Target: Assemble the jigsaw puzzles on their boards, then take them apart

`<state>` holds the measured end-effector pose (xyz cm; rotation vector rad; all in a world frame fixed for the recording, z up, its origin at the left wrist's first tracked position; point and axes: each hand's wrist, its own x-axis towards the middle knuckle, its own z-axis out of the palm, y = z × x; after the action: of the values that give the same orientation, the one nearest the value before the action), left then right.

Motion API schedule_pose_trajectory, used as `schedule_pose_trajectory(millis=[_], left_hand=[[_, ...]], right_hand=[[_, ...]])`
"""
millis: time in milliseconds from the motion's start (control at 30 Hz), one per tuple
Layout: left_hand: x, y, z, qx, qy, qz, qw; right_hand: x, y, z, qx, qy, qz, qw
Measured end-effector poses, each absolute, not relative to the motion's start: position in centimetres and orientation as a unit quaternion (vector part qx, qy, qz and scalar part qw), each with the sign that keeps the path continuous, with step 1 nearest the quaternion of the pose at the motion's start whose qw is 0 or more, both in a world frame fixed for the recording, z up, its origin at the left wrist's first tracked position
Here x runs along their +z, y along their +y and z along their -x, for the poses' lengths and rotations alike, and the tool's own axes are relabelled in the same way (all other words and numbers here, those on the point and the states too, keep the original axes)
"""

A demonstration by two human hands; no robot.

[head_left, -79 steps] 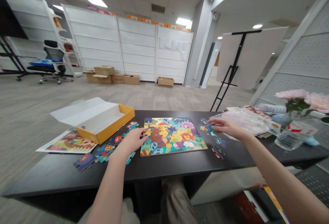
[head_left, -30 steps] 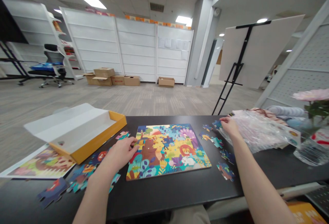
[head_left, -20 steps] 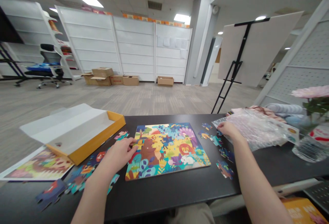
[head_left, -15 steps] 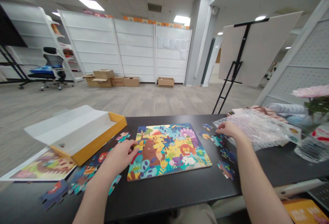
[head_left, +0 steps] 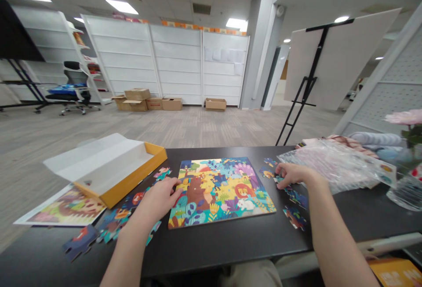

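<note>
A colourful jigsaw puzzle point(head_left: 227, 190) with a bear, a lion and a white rabbit lies flat on the black table, most of its picture filled in. My left hand point(head_left: 161, 199) rests at its left edge, fingers loosely bent, with thumb and forefinger apart on the edge. To the right, my right hand point(head_left: 295, 175) reaches down over loose pieces, its thumb and fingers apart around a teal puzzle piece point(head_left: 286, 187) that they partly hide. Nearby lie a dark blue piece point(head_left: 298, 198) and a multicoloured piece point(head_left: 294, 217).
An opened yellow box point(head_left: 133, 181) with white flaps stands at the left. A printed picture sheet point(head_left: 67, 208) lies beside it, and several joined pieces point(head_left: 81, 241) are in front. At the right are a clear plastic bag point(head_left: 343, 166) and a glass vase point(head_left: 404, 192).
My right hand has come slightly toward me from the plastic bag's edge, over the loose pieces, with thumb and fingers wider apart. My left hand stays at the puzzle's edge. The view has shifted slightly.
</note>
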<state>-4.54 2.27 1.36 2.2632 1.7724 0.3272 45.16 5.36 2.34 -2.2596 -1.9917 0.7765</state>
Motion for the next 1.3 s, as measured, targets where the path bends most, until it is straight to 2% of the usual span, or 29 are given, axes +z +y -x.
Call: schedule_pose_trajectory(millis=[533,833,967,1133,1233,1300], left_hand=[[1.2,2.0,4.9,0.142,0.594,-0.781,0.133],[2.1,0.6,8.2,0.311,0.598,-0.728,0.122],[2.7,-1.1,10.5,0.339,0.636,-0.685,0.107],[2.3,-2.7,12.9,0.288,0.650,-0.700,0.062],[2.3,-3.1,12.9,0.275,0.646,-0.710,0.049],[2.5,-3.2,12.0,0.273,0.638,-0.718,0.045]], right_hand=[[1.6,6.6,-45.3,0.217,-0.649,0.728,0.041],[0.4,7.4,-46.3,0.251,-0.659,0.705,0.080],[0.9,7.6,-45.7,0.231,-0.672,0.700,0.074],[2.4,5.7,-44.5,0.116,-0.654,0.738,0.121],[2.7,1.4,-44.4,-0.016,-0.629,0.760,0.161],[2.3,-2.5,-44.3,-0.043,-0.613,0.770,0.169]])
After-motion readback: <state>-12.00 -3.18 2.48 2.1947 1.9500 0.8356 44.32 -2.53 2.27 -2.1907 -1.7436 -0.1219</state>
